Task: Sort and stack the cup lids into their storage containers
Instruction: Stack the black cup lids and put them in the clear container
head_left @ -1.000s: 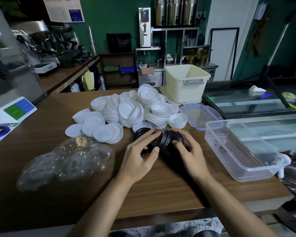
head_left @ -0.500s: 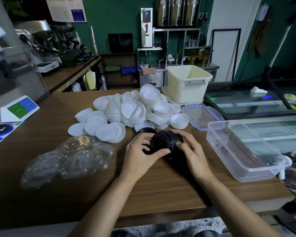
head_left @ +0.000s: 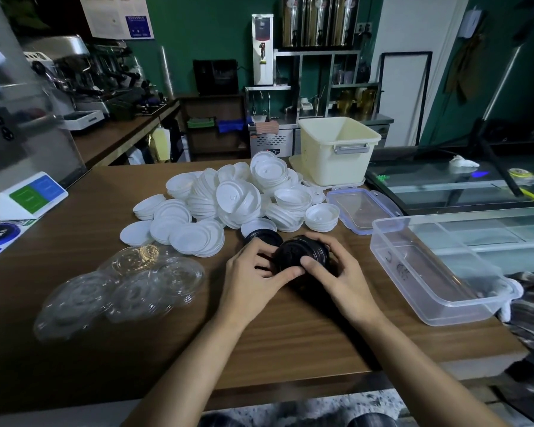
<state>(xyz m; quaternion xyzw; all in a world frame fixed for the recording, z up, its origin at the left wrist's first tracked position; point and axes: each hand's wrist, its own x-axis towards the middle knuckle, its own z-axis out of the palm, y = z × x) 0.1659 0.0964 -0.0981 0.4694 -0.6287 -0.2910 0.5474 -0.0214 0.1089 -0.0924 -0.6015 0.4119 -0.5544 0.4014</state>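
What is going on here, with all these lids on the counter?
A person is sorting cup lids at a wooden counter. The left hand and the right hand together grip a stack of black lids, turned on its side. A pile of white lids sits behind it, and clear lids lie to the left. The clear container on the right holds no lids that I can see.

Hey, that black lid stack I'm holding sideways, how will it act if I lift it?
Probably light: the black stack looks like thin plastic lids. Lying on its side, it may roll if released. Held between the left hand and right hand, it could buckle or spill apart.
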